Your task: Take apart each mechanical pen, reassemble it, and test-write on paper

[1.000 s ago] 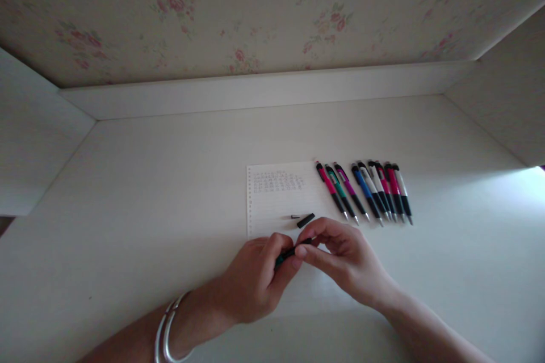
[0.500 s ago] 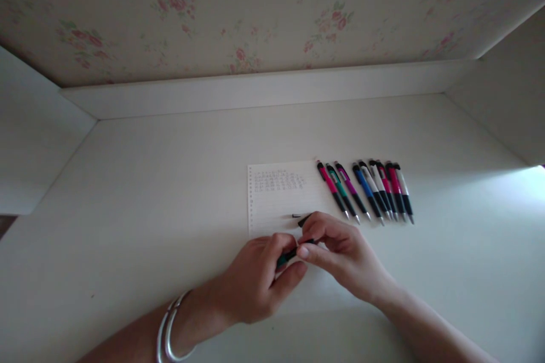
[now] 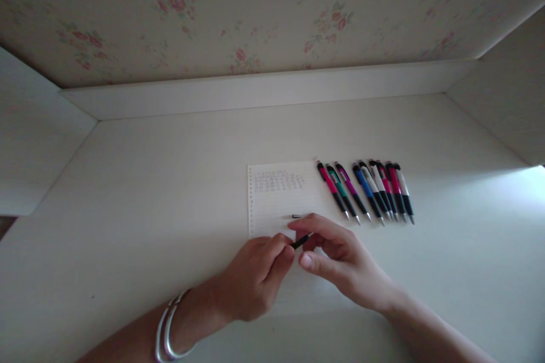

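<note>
My left hand (image 3: pixel 258 275) is closed, thumb against forefinger, around a dark pen (image 3: pixel 301 241). Only a short black length of that pen sticks out, pointing up and right; the rest is hidden in my palm. My right hand (image 3: pixel 336 255) is held just to the right, with its thumb and forefinger apart around the pen's exposed end. Whether a finger touches that end I cannot tell. Beyond my right fingertips, a small dark pen part with a shiny end (image 3: pixel 297 216) lies on a sheet of lined paper (image 3: pixel 270 204).
Right of the paper's writing lie a pink pen (image 3: pixel 327 180), a green pen (image 3: pixel 338 184) and a purple pen (image 3: pixel 349 184). Further right, a blue pen (image 3: pixel 363 181) begins a row of several white and pink ones. A white back ledge (image 3: pixel 272 89) and side panels edge the white desk (image 3: pixel 170 181).
My right thumb and forefinger have parted from the pen's end. My left fingers have closed further over its green part. The black piece by my right forefinger no longer shows.
</note>
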Motion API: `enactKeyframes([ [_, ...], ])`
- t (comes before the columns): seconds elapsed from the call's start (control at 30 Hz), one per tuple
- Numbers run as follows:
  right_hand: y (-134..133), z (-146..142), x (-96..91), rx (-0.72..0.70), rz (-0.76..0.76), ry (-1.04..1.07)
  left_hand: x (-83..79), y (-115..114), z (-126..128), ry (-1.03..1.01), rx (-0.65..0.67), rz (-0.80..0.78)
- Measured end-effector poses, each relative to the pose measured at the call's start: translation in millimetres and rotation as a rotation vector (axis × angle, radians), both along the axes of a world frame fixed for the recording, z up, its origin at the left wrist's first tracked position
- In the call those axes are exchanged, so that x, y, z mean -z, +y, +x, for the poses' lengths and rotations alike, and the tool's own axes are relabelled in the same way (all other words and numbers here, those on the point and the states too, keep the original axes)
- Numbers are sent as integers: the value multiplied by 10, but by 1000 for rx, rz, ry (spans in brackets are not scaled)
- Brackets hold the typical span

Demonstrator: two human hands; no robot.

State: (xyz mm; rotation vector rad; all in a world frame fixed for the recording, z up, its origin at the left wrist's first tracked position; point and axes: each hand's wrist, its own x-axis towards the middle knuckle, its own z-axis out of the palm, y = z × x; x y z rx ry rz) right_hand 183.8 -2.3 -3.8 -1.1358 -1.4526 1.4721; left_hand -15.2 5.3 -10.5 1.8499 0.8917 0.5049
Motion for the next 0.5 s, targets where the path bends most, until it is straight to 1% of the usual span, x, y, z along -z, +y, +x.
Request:
enactKeyframes([
  [0.07,6,3,-9,-11,25,5,-4,2,1,5,4,20],
  [0.17,21,-6,-15,32,68,-17,-12,-7,5,-10,20,30],
  [0.27,23,-17,-14,65,53,-14,-15,-14,9,-30,-7,2],
  [0.33,18,-18,-15,57,12,14,-8,-14,8,-20,-11,-6],
  [0.4,16,-14,-15,37,-5,39,3,-14,2,5,19,15],
  [0.5,26,-10,-1,24,57,29,17,-18,-8,25,41,51],
])
